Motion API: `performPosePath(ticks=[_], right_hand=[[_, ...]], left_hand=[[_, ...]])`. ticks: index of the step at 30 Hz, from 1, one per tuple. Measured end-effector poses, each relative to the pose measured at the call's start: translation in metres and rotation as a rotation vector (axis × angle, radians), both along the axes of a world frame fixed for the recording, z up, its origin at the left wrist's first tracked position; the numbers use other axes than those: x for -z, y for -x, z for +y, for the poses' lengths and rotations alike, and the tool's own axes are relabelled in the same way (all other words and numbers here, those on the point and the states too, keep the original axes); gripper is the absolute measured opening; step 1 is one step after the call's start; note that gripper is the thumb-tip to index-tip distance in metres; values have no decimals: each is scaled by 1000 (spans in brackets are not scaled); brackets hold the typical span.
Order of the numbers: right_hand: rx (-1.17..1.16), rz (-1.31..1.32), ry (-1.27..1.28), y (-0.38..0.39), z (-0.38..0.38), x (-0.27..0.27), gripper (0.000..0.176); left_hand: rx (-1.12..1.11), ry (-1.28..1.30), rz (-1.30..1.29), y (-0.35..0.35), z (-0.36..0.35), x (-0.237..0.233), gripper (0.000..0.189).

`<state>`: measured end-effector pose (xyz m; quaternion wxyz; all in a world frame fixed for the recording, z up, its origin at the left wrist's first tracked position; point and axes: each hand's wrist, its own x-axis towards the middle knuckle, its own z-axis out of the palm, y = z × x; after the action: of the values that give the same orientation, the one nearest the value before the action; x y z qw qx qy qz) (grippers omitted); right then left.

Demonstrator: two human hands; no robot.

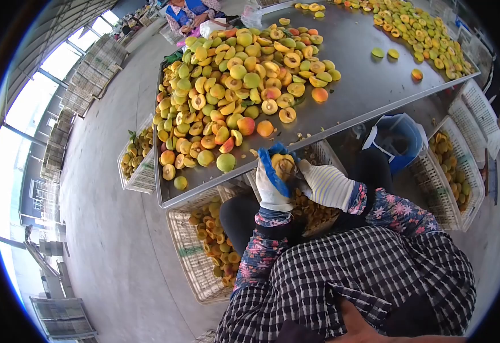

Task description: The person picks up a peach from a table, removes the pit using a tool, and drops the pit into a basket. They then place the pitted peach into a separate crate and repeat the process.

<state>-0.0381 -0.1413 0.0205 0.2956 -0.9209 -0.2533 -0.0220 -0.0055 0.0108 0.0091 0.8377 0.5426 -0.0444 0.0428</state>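
Note:
My left hand point(274, 180), in a white glove with a blue coated palm, is closed around a cut apricot point(283, 166) with its brown middle showing. Against that fruit rests my right hand point(325, 184) in a striped white glove, its fingers curled. Whatever the right fingers grip is hidden. Both hands are just off the near edge of a metal table point(341, 91). A large heap of apricots point(227, 86), many cut in half, lies on the table ahead. Below my hands, dark apricot pieces point(312, 211) lie in a crate between my knees.
A white crate of apricot halves point(215, 246) stands at my left knee. To the right are a blue bucket point(398, 140) and another fruit crate point(452, 166). One more crate point(138, 157) stands beyond the table's left side. Another person point(190, 14) sits at the far end.

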Motion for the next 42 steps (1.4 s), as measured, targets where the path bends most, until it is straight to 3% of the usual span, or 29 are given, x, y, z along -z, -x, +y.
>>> performPosePath(ticks=[3,5,6,8,9,14,17,20,21,23,25,26,28,30,33,42], right_hand=[[7,73,113,4,-3,-3,35],[7,49,57,6,-3,5,36],[12,67,-62,6,1,18,34],[23,100,-303,5,13,30,31],[16,103,-242,5,10,23,29],[19,303,-19,4,-2,-7,24],[-161,385,-572,-2,5,21,25],[-25,917,-708,1,-1,-1,26],[-74,770,-674,0,-1,3,28],[-167,480,-602,0,0,12,30],[-166,504,-72,0,-1,-17,34],[-162,510,193,1,-3,-26,36],[-281,597,-258,-10,-4,50,35],[-255,158,-584,-4,4,42,29],[-13,1259,-840,12,-4,-4,28],[-77,1608,-1278,14,-12,0,37]], left_hand=[[93,291,249,-4,2,1,42],[-3,63,151,-4,-1,6,42],[-49,-53,100,-4,-3,7,42],[-51,110,120,-1,-9,4,43],[-52,192,129,-1,-10,3,43],[93,45,150,-7,0,5,48],[123,38,133,-6,2,3,53],[16,274,166,4,-11,-6,57],[-40,382,186,6,-16,-9,59],[0,334,192,2,-11,4,56],[73,227,265,0,-1,8,55],[151,32,172,-4,5,9,52],[226,58,331,-6,8,6,50],[294,38,351,-8,11,12,51],[325,154,355,-9,9,10,52],[180,206,380,-4,-9,-4,45]])
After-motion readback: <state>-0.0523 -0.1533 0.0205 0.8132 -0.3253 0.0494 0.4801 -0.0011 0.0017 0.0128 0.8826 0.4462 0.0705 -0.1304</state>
